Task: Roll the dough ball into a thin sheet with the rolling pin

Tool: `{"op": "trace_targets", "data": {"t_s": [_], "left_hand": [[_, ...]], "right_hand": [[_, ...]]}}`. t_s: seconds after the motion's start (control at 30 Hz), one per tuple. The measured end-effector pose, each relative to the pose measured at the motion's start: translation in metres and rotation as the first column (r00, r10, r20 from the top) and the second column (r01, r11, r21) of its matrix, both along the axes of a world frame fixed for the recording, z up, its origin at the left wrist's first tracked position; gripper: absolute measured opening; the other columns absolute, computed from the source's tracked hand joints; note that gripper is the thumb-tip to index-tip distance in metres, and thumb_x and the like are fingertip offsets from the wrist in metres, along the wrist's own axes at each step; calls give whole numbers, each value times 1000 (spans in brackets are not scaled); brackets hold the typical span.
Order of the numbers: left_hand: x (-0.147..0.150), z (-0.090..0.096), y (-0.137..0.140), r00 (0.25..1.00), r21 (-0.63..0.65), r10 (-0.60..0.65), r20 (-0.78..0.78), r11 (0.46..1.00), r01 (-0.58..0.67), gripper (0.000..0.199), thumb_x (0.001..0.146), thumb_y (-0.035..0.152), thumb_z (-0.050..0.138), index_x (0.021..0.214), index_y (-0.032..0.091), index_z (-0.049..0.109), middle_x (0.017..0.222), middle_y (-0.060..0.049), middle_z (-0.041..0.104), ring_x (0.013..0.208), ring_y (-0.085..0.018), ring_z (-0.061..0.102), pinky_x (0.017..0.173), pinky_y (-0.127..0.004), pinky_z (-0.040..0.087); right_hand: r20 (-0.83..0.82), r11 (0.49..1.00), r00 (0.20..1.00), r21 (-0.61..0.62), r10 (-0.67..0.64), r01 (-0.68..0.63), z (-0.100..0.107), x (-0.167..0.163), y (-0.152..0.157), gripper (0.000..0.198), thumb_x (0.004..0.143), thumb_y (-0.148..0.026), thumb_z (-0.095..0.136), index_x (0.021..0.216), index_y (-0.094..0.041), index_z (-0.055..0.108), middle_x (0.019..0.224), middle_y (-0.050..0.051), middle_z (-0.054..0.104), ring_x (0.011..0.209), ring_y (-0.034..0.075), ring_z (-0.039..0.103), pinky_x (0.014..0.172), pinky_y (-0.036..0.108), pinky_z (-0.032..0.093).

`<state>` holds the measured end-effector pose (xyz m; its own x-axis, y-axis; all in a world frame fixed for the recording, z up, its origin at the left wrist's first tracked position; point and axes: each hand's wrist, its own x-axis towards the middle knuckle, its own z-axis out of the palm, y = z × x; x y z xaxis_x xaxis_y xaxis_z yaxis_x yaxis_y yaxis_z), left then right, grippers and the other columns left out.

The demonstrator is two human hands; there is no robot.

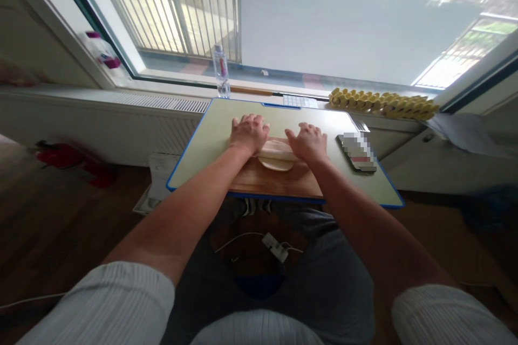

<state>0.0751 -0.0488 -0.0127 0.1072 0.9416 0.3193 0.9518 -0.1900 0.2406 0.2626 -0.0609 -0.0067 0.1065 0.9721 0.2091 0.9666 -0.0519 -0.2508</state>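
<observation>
A pale rolling pin lies crosswise between my two hands, over a flat piece of cream-coloured dough. The dough's near edge shows as a rounded rim in front of the pin. My left hand rests palm down over the pin's left end, its fingers reaching forward past it. Over the right end lies my right hand, thumb and fingers spread. Both hands cover the pin's ends. Beneath the dough is a brown wooden board, on a small light-green table with a blue edge.
On the table's right lies a phone-like slab, its face blurred. A water bottle and a yellow ridged object stand on the windowsill. A red fire extinguisher is at left. A power strip lies between my legs.
</observation>
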Motion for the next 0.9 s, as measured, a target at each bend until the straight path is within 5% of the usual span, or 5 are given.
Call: {"op": "trace_targets", "data": {"t_s": [0.3, 0.6, 0.9], "left_hand": [[1, 1, 10, 1000, -44, 26, -11, 999, -27, 48, 109, 46, 33, 131, 22, 68, 140, -15, 69, 133, -34, 58, 115, -55, 38], [0, -5, -37, 997, -72, 18, -71, 997, -23, 54, 109, 50, 26, 128, 29, 72, 142, -11, 69, 132, -33, 58, 114, -54, 40], [-3, -5, -58, 996, -237, -15, -90, 972, -7, 67, 107, 55, 20, 161, 30, 51, 172, -6, 44, 159, -32, 35, 129, -59, 23]], "right_hand": [[40, 998, 999, 58, 13, -15, -2, 0, 6, 57, 106, -54, 40, 136, -13, 65, 139, 23, 68, 129, 39, 57, 110, 54, 39], [25, 993, 1000, -115, -14, 17, 1, -8, -39, 63, 106, -61, 36, 148, -22, 61, 151, 16, 63, 138, 38, 53, 117, 58, 36], [76, 986, 995, -160, 65, -53, 5, -8, -67, 63, 108, -51, 27, 158, -22, 52, 161, 16, 54, 144, 38, 45, 120, 71, 30]]}}
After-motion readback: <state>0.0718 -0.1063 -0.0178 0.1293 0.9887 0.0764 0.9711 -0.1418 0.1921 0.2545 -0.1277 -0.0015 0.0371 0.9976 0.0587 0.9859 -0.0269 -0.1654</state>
